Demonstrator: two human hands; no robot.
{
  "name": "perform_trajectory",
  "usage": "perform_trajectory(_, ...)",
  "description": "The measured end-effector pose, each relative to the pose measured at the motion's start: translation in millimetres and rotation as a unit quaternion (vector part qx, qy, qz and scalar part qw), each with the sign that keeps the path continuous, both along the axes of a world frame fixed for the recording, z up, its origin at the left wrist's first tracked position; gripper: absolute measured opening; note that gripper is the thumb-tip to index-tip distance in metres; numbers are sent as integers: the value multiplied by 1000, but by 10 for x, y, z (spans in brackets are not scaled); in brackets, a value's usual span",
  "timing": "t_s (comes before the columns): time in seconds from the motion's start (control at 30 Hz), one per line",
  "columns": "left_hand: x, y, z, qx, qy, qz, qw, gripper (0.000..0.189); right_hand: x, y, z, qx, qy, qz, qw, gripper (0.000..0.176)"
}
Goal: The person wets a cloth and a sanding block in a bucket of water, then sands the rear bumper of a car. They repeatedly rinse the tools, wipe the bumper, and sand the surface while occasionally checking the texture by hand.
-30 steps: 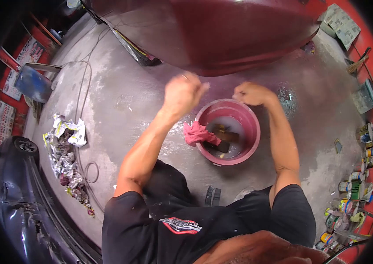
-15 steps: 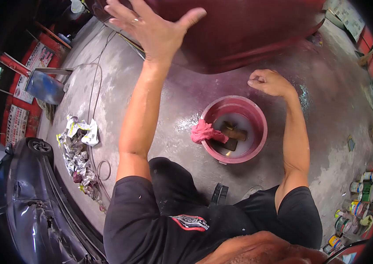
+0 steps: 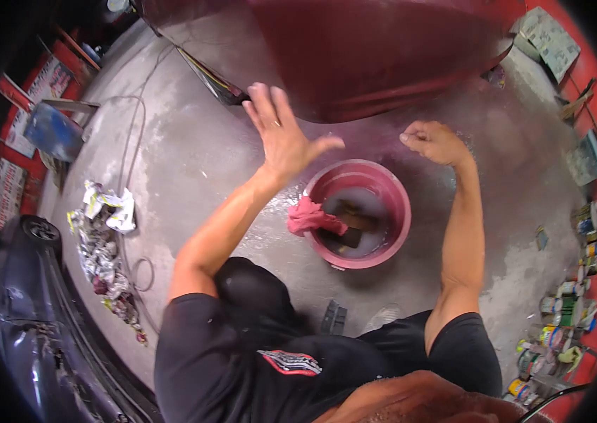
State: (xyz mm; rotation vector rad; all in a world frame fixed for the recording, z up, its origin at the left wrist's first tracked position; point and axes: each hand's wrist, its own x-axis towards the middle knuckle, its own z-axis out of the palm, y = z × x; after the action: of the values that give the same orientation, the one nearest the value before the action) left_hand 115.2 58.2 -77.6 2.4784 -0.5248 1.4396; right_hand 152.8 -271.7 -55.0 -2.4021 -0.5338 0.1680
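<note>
My left hand (image 3: pixel 284 144) is raised in the air with fingers and thumb spread, holding nothing. It is short of the maroon car panel (image 3: pixel 376 56) and beyond the left side of a pink bucket (image 3: pixel 398 204). My right hand (image 3: pixel 441 144) hovers past the bucket's far right side, fingers curled toward the thumb; whatever they hold, if anything, is hidden. A pink rag (image 3: pixel 309 216) hangs over the bucket's left rim. Inside, brownish blocks (image 3: pixel 355 224) sit in cloudy water (image 3: pixel 372 243).
A dark car (image 3: pixel 27 310) with a damaged side stands at left. Crumpled paper and plastic (image 3: pixel 105 243) lie on the floor beside a thin hose (image 3: pixel 133 134). A blue container (image 3: pixel 55 132) is at far left. Several paint cans (image 3: pixel 552 337) line the right wall.
My left hand has come down and back from in front of the maroon panel, fingers still spread. My right hand stays curled in nearly the same place. The view has shifted slightly.
</note>
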Motion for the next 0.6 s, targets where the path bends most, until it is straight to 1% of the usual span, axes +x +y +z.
perform_trajectory(0.03, -161, -94, -23, 12, -18, -86, 996, 126, 48, 24, -89, -4, 34, 12, 999, 40)
perform_trajectory(0.07, -255, -169, -19, -14, -23, -81, 996, 126, 104, 34, -152, -14, 67, 22, 997, 39)
perform_trajectory(0.1, -361, -257, 52, 66, 23, -218, 973, 97, 122, 77, -190, -18, 98, 30, 995, 43)
perform_trajectory(0.13, -464, -359, 58, 145, 59, -352, 923, 68, 102, 135, -236, -24, 128, 33, 991, 47)
perform_trajectory(0.2, -599, -589, -38, 190, 148, -409, 880, 31, 121, 206, -359, -39, 162, 30, 986, 47)
perform_trajectory(0.27, -730, -757, -186, 182, 308, -389, 849, 28, 99, 279, -390, -37, 185, 15, 982, 38)
perform_trajectory(0.3, -798, -760, -237, 192, 378, -376, 824, 29, 133, 283, -493, -54, 181, 7, 982, 38)
perform_trajectory(0.33, -857, -726, -303, 203, 448, -364, 791, 30, 166, 243, -645, -46, 136, 10, 990, 37)
perform_trajectory(0.37, -875, -681, -466, 269, 489, -345, 755, 32, 165, 192, -803, -39, 95, 14, 995, 36)
perform_trajectory(0.4, -897, -644, -634, 334, 524, -324, 713, 35, 143, 141, -949, -55, 97, 5, 994, 36)
perform_trajectory(0.47, -1035, -488, -573, 414, 557, -312, 649, 39, 102, 117, -1144, -167, 72, 34, 983, 49)
perform_trajectory(0.5, -1080, -476, -450, 405, 551, -323, 654, 39, 19, 146, -1185, -181, 73, 30, 980, 49)
perform_trajectory(0.57, -1103, -509, -193, 419, 614, -334, 579, 42, -162, 223, -1226, -216, 88, -1, 972, 68)
perform_trajectory(0.6, -1110, -551, -193, 416, 610, -342, 582, 42, -229, 281, -1206, -224, 88, -5, 971, 68)
